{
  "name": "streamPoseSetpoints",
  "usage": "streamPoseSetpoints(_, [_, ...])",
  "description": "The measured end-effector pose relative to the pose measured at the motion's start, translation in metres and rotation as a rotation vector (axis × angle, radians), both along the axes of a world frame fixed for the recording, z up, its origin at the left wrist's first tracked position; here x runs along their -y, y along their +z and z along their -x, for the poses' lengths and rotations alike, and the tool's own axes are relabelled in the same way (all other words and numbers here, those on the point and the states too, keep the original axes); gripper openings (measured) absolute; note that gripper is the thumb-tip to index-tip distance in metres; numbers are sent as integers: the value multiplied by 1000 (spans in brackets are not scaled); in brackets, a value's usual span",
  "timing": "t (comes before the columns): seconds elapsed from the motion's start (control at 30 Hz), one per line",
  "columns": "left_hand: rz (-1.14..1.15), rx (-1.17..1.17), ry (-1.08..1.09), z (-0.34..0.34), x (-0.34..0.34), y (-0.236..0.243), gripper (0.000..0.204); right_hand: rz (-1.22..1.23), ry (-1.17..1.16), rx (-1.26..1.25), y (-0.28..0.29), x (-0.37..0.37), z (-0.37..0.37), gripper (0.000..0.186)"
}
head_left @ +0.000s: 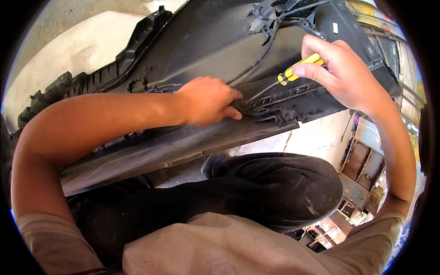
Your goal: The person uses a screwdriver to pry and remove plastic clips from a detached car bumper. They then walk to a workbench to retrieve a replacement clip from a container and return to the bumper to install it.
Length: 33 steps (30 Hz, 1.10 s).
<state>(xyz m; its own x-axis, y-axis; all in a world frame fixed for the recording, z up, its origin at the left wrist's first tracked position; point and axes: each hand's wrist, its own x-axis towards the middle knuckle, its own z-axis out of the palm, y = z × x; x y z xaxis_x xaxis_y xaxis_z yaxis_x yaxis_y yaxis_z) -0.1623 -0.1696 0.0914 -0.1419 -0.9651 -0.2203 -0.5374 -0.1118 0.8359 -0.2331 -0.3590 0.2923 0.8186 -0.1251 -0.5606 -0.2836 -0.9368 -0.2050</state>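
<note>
A large black plastic panel (206, 50) lies across the view, lined with ribs, clips and cables. My left hand (208, 101) is closed on a dark fitting (245, 105) near the panel's front edge, thumb and fingertips against it. My right hand (332, 71) grips a screwdriver (297, 68) with a yellow and black handle. Its metal shaft angles down-left to that fitting beside my left fingertips; whether the tip is inside it, I cannot tell. A black cable (252, 68) curves up from there toward a bracket (268, 20) at the top of the panel.
My bent knee (316, 192) in dark trousers is below the panel, over a pale floor (293, 142). At the right rim are grey metal compartments (357, 160) and assorted items. A pale floor surface (78, 46) shows beyond the panel at upper left.
</note>
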Motion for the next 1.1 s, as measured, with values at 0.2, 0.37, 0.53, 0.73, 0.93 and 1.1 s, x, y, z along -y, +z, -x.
streamPoseSetpoints(0.2, [0,-144,99,-6,3,10,47,226,25,-17,-2,0,6,56])
streamPoseSetpoints(0.37, [189,-205,193,-1,10,-5,28,-45,92,79,9,-11,7,36])
streamPoseSetpoints(0.53, [34,-153,113,-3,15,7,28,338,7,-330,10,-20,-11,44])
streamPoseSetpoints(0.73, [50,-145,128,-3,14,11,24,-15,180,31,7,-4,10,46])
streamPoseSetpoints(0.93, [14,-172,137,-1,16,16,22,398,190,-267,8,-15,-3,29])
streamPoseSetpoints(1.1, [129,-163,159,-2,12,1,19,18,266,129,5,-10,13,33])
